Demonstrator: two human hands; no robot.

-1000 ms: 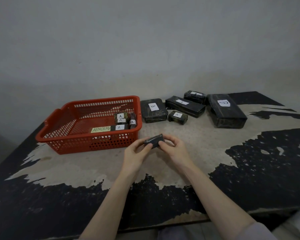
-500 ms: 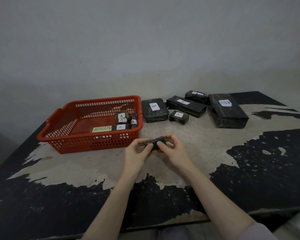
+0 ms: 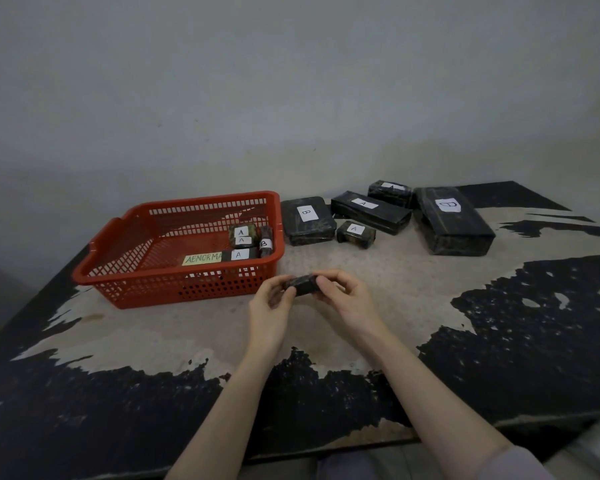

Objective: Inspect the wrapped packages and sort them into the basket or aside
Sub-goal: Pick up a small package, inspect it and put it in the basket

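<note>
A small black wrapped package is held between both hands just above the table, in front of the basket's right corner. My left hand pinches its left end and my right hand grips its right end. Its label is hidden. The red plastic basket stands at the left and holds several small labelled packages in its right corner, beside a yellow "ABNORMA" tag.
Behind my hands lie more black packages: one marked B, a small A, a long A, another at the back and a big one. The worn table meets a grey wall.
My hands have turned the small package a little; it stays between them at the same spot. The other packages and the basket have not moved.
</note>
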